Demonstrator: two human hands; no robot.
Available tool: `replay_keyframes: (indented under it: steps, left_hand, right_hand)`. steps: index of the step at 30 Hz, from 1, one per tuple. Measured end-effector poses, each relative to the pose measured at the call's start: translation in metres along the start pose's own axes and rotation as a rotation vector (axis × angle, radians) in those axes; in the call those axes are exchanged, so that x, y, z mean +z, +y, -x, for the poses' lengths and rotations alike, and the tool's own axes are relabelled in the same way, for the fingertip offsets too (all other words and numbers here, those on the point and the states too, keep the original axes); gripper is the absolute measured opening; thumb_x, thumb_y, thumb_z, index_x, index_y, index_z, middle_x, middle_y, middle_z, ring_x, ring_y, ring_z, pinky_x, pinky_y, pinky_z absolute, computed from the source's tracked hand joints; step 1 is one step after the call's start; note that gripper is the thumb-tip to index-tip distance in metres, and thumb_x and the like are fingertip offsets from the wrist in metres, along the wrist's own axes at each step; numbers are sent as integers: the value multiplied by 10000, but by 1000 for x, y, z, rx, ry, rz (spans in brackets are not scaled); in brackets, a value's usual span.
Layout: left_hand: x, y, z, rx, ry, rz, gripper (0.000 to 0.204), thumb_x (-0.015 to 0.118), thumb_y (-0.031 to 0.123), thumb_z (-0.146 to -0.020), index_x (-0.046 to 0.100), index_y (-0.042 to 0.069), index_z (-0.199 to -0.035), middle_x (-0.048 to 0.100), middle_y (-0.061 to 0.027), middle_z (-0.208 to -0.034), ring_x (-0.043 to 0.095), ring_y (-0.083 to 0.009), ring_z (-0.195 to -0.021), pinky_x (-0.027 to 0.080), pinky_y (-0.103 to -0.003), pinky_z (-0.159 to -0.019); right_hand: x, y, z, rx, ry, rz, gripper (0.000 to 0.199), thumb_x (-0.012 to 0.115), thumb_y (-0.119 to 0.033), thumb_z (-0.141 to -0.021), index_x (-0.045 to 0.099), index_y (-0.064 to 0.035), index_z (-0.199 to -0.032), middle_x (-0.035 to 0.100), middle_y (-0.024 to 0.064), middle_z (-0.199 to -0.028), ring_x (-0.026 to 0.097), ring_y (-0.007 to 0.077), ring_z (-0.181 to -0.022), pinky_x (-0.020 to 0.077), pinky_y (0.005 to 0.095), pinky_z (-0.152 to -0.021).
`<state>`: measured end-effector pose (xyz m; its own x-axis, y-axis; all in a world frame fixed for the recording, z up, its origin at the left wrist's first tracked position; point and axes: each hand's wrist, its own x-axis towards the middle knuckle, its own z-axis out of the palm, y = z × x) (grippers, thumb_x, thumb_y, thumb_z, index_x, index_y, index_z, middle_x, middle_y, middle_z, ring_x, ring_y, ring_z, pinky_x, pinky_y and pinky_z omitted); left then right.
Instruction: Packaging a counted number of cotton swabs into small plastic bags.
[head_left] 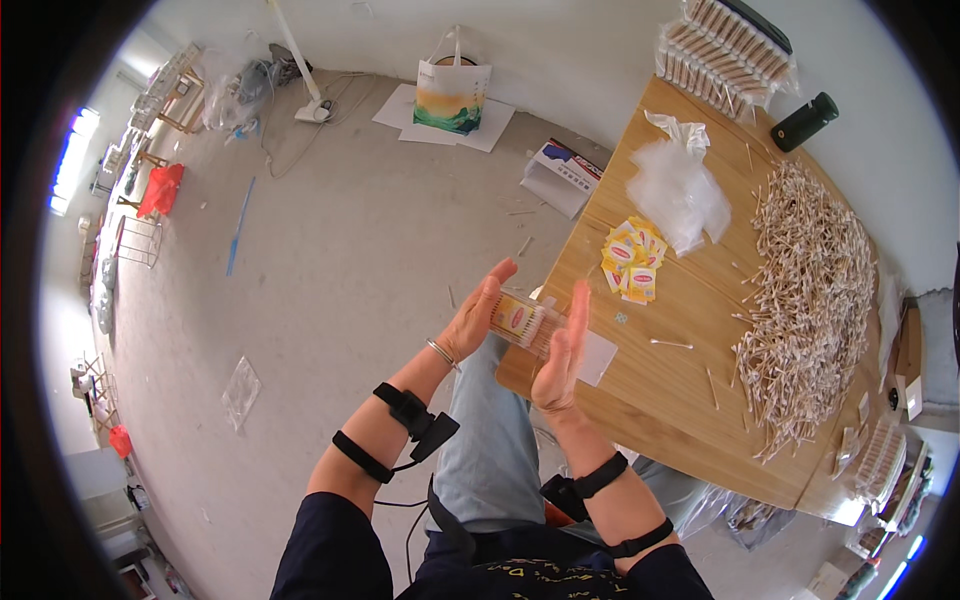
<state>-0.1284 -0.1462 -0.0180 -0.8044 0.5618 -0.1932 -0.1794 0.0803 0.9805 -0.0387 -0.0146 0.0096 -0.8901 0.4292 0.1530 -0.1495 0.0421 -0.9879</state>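
Note:
Between my two palms, over the table's near left corner, is a clear pack of cotton swabs (518, 318) with a yellow and white label showing through. My left hand (474, 322) presses its left side with straight fingers. My right hand (562, 362) is flat and upright against its right end, thumb and fingers stretched. A white card (598, 358) lies on the table just right of my right hand. Beyond it sits a small heap of yellow and white label cards (634, 260). A large pile of loose cotton swabs (805, 310) covers the table's right side.
Clear plastic bags (680, 195) lie on the wooden table (660, 400), behind the cards. Stacked swab packs (722, 58) and a dark green bottle (804, 122) stand at the far end. A printed tote bag (453, 97) and a box (562, 178) are on the floor.

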Motion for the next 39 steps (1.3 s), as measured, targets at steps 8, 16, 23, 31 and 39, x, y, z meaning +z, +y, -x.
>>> replay_keyframes:
  steps: [8, 16, 23, 31, 39]
  left_hand:
    - [0, 3, -4, -38, -8, 14, 640, 265, 497, -1019, 270, 54, -1482, 342, -103, -1500, 283, -208, -1400, 223, -339, -1150]
    - [-3, 0, -9, -63, -52, 4, 674, 241, 523, -1014, 262, 39, -1482, 335, -117, -1503, 302, -200, -1384, 243, -330, -1138]
    - [-12, 3, -11, -31, 83, -14, 695, 251, 528, -1008, 296, 3, -1461, 341, -155, -1497, 267, -237, -1411, 205, -330, -1149]
    - [-2, 11, -14, -111, -72, 122, 559, 343, 396, -1024, 351, 25, -1442, 414, -121, -1456, 354, -191, -1357, 268, -319, -1123]
    - [-3, 9, -13, -123, -19, 120, 526, 451, 294, -1001, 339, 21, -1437, 436, -139, -1429, 399, -216, -1324, 323, -318, -1089]
  right_hand:
    - [20, 1, -10, -23, -33, 7, 749, 335, -419, -974, 114, 103, -1465, 144, 287, -1534, 81, 401, -1446, 89, 450, -1165]
    - [30, 0, -13, -15, -44, 42, 701, 355, -371, -981, 143, 94, -1460, 177, 276, -1527, 116, 397, -1441, 117, 452, -1164]
    - [22, 6, -10, 3, 147, -266, 592, 311, -316, -1011, 212, 80, -1440, 217, 250, -1519, 162, 357, -1437, 136, 440, -1165]
    - [36, 16, -12, -42, 110, -96, 638, 300, -400, -1021, 206, 61, -1451, 236, 241, -1510, 155, 360, -1436, 147, 446, -1161]
    - [34, 7, -15, -44, 11, 122, 500, 343, -201, -1000, 262, 45, -1429, 292, 252, -1481, 205, 399, -1416, 190, 451, -1152]
